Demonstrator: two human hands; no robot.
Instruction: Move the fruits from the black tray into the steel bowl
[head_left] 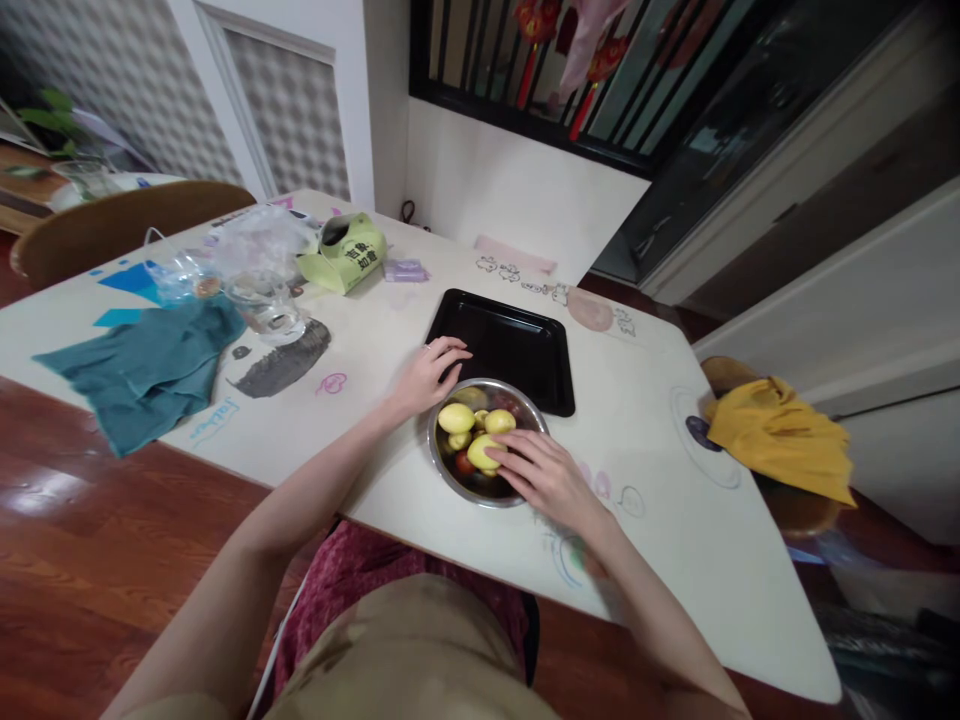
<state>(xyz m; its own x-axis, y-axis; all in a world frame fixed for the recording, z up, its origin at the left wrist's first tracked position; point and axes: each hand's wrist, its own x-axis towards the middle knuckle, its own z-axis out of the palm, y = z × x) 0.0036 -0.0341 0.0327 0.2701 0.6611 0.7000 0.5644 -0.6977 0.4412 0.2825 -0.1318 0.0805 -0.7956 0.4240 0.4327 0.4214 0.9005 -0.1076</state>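
Note:
A steel bowl [437,462] near the table's front edge holds several yellow lemons [456,418] and a small reddish fruit [463,462] partly hidden among them. My right hand [551,478] reaches over the bowl's right rim, its fingers closed on the front lemon [482,453]; the thumb is hidden. Just behind the bowl lies a black baking tray [502,335] with nothing on it. My left hand [431,376] hovers at the tray's left front corner, beside the bowl, fingers loosely bent and apart, holding nothing.
Left on the white table [375,350] are a teal cloth [150,365], a glass pitcher [270,310], plastic bags [255,240], a green tissue box [345,252] and a purple packet [406,270]. A yellow cloth [780,435] hangs over a chair at right.

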